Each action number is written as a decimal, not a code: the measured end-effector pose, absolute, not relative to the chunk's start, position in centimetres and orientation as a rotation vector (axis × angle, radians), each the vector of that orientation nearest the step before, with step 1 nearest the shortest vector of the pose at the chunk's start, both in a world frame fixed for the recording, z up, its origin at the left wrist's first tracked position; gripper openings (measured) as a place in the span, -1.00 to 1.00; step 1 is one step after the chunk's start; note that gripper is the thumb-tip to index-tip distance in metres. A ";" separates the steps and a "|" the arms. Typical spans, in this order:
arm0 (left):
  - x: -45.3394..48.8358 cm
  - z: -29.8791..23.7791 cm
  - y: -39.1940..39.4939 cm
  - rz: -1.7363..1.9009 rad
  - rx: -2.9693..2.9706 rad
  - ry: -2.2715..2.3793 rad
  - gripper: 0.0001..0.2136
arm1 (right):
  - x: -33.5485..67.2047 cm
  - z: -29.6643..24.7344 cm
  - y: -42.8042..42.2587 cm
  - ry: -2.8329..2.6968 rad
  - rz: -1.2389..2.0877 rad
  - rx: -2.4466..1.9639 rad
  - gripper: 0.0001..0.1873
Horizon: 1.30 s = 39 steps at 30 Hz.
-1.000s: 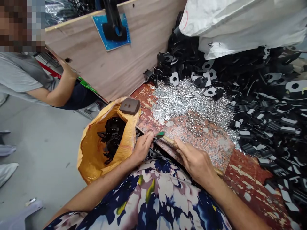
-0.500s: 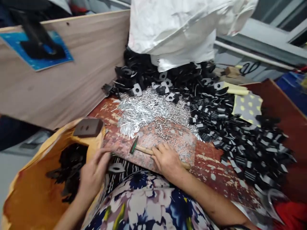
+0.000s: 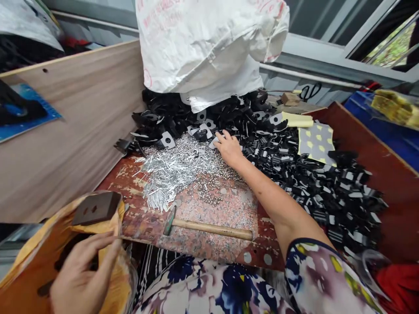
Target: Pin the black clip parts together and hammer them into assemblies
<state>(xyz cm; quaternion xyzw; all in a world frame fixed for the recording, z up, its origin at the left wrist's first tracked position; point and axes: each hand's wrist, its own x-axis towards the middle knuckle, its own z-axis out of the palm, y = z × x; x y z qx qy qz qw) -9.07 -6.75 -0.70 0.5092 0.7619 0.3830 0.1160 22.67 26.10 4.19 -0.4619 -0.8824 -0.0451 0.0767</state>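
Note:
My right hand reaches to the front edge of the black pile. Its fingertips close on a flat grey-faced part; the hand partly covers it. My left hand hovers over the mouth of the yellow sack, its fingers stretched out and nothing seen between them. A hammer with a wooden handle and a greenish head lies on the speckled stone slab in front of me. Thin silver pins are heaped behind it, with small metal beads scattered beside them.
Black parts with grey faces cover the table's right side and back. A large white sack stands behind them. A wooden board walls off the left. One brown block rests on the yellow sack's rim.
The hammer has left my right hand and lies on the slab. That hand has moved forward to the pile. My left hand has moved back over the sack; the view has shifted.

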 end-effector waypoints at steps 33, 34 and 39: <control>-1.0 -2.6 -0.1 0.927 1.638 1.625 -0.60 | 36.7 -0.7 17.9 -2.280 0.062 -1.702 -0.66; -1.3 -2.5 0.0 0.938 1.563 1.638 -0.60 | 36.9 -0.4 17.5 -2.249 0.062 -1.693 -0.67; -1.5 -2.1 -0.1 0.981 1.231 1.649 -0.57 | 36.1 -0.5 13.7 -1.921 0.572 -1.531 -0.74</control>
